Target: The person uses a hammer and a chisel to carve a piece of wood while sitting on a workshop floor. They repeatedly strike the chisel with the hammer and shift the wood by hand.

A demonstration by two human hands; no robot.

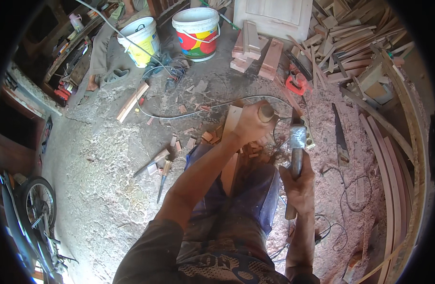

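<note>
My left hand [251,122] is closed around a chisel's wooden handle [266,112], held upright against the top of a reddish wooden board [231,124]. The board runs down between my knees. My right hand [300,180] grips the wooden handle of a hammer [297,142]; its metal head sits just right of the chisel, a little lower than the handle's top. Small wood chips [209,136] lie around the board's far end.
Sawdust covers the ground. Two plastic buckets [140,40] [196,32] stand at the back, with stacked wood blocks [251,49] and a scrap pile [350,38] to the right. A handsaw [339,135], curved wooden strips [393,175], a loose chisel [163,177], cables and a motorbike wheel [37,203] surround me.
</note>
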